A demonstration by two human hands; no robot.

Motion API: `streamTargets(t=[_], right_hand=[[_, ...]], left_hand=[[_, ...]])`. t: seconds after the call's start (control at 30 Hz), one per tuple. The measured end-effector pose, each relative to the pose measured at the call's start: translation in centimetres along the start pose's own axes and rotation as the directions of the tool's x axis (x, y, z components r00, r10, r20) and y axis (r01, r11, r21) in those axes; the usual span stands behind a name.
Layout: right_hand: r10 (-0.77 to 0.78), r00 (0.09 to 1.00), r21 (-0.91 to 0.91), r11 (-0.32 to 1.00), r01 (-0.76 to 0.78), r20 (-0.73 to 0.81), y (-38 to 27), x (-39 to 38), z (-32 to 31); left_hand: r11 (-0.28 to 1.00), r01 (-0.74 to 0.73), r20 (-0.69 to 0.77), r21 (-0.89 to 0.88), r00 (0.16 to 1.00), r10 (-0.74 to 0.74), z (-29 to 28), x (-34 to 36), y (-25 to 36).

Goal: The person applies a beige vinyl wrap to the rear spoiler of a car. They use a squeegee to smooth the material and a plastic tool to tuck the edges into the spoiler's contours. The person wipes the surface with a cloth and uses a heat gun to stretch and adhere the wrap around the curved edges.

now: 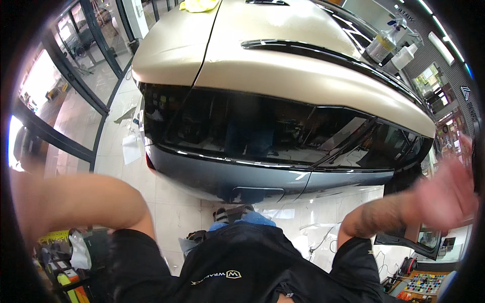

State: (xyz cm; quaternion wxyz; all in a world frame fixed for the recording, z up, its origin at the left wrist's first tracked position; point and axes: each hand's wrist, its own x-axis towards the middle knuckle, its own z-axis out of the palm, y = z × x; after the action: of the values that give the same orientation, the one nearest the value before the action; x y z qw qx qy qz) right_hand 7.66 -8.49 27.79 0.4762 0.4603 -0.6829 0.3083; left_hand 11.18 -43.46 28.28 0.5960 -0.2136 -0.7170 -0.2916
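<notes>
A large car stands in front of me, with a satin champagne-coloured roof [283, 76], dark side windows [242, 123] and a grey-blue lower body [242, 177]. Both my arms are raised out to the sides, away from the car. My left hand [25, 204] is smeared by motion at the left rim, so its fingers cannot be made out. At the right rim my right hand [447, 197] is blurred too, but its fingers look stretched out and nothing shows in them. Across the roof's near side runs a black roof rail [313, 48].
A spray bottle [382, 46] and a white bottle [404, 57] stand on the roof's far right. A yellow cloth [198, 5] lies at its far left. Glass doors [76, 76] line the left. An open car door [411, 237] juts out at right; a tool cart [65, 267] is behind left.
</notes>
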Motion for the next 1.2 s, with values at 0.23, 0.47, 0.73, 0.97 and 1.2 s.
streamTargets(t=[0.23, 0.47, 0.73, 0.97, 1.2], right_hand=[[0.298, 0.832, 0.301, 0.831, -0.467, 0.468, 9.1, -5.0, 11.6], [0.015, 0.775, 0.459, 0.799, -0.389, 0.631, 10.7, -7.6, 13.8], [0.178, 0.950, 0.053, 0.979, -0.198, 0.256, 20.1, -11.3, 25.4], [0.180, 0.952, -0.110, 0.981, -0.157, 0.249, 22.0, -12.0, 26.5], [0.150, 0.953, -0.090, 0.987, -0.130, 0.262, 22.1, -12.3, 27.9]], left_hand=[[0.895, 0.389, 0.004, 0.217, 0.917, -0.399, 18.1, -12.3, -17.1], [0.891, 0.319, 0.382, 0.324, 0.817, -0.432, 23.9, -10.4, -22.8], [0.957, 0.046, 0.759, 0.285, 0.599, -0.255, 27.8, -6.5, -27.5], [0.978, -0.010, 0.832, 0.210, 0.526, -0.173, 28.9, -6.3, -28.3], [0.901, -0.273, 0.654, 0.336, 0.756, -0.015, 25.3, -7.4, -27.0]])
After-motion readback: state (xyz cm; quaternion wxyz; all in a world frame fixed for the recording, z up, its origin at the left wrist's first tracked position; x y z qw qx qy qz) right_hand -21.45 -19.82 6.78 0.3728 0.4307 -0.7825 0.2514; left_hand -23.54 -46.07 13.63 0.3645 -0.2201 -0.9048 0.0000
